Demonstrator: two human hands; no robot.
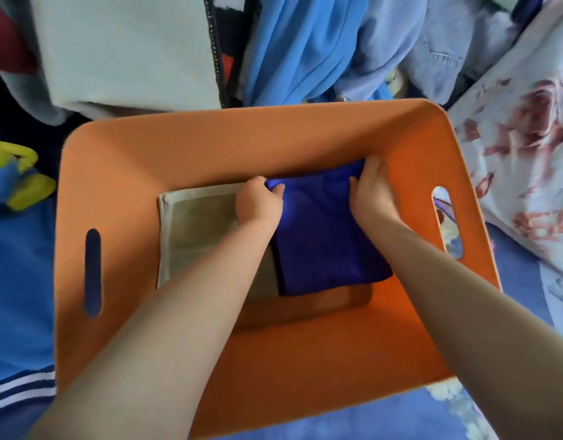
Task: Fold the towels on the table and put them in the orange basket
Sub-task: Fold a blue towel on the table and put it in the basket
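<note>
Both arms are reaching down into the orange basket [185,147], a smooth boxy tub with slotted handles. The left hand [258,201] is pinching the far left corner of a folded blue towel [324,242], and the right hand [372,188] is gripping its far right corner. It's lying soft and squarish beside a flat beige towel [197,223], overlapping its edge.

Head camera looks steeply down — close over the orange basket [210,147].
</note>
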